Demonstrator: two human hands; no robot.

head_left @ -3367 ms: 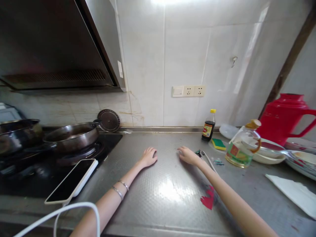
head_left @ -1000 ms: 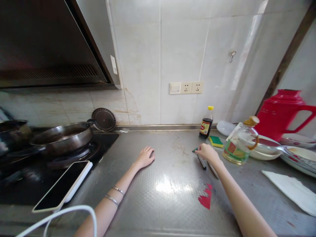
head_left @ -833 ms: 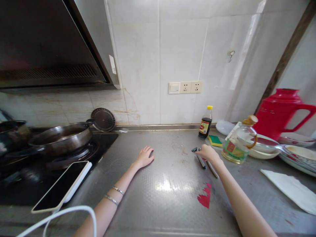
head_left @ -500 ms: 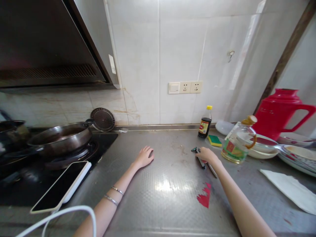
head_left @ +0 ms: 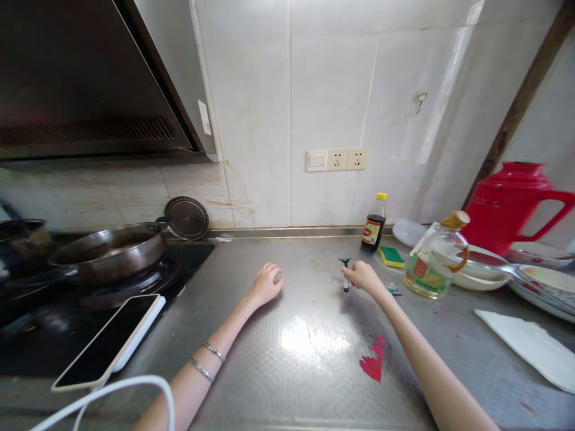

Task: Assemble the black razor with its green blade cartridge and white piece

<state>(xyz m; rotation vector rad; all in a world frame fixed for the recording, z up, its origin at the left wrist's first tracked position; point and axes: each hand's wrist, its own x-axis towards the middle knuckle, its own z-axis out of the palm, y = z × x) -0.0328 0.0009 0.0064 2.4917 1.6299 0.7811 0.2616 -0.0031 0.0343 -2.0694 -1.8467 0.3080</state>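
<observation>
Being pinched by the fingers of the right hand [head_left: 366, 277], the razor [head_left: 346, 285] is held with its head just beyond them; the left hand [head_left: 266, 284] is loosely spread, nothing seen held. Through a slack pinch, the slim razor could be twisted or dropped.

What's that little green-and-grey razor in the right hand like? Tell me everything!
The small T-shaped razor has a narrow, dark green head and a slim grey handle with a black end, perhaps plastic. Its head points toward the pale tiled wall. The right hand pinches the handle over the grey metal counter.
</observation>
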